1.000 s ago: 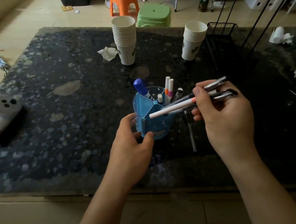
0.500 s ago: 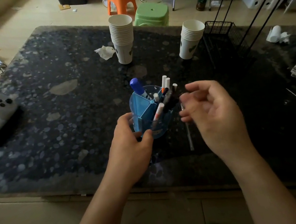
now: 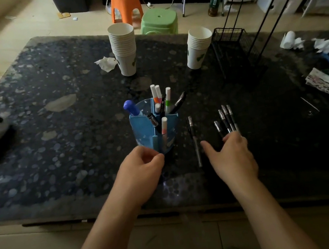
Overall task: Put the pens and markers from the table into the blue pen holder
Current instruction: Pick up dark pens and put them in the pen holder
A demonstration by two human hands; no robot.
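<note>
Holding several pens and markers, blue pen holder (image 3: pixel 150 135) stands upright.

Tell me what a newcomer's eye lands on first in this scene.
First the blue pen holder at the table's centre, bristling with markers and pens, its near side steadied by the left hand. Just right of it, the right hand reaches over a cluster of black pens lying on the dark table, with a single black pen between hand and holder. Behind stand two stacks of paper cups.
</note>
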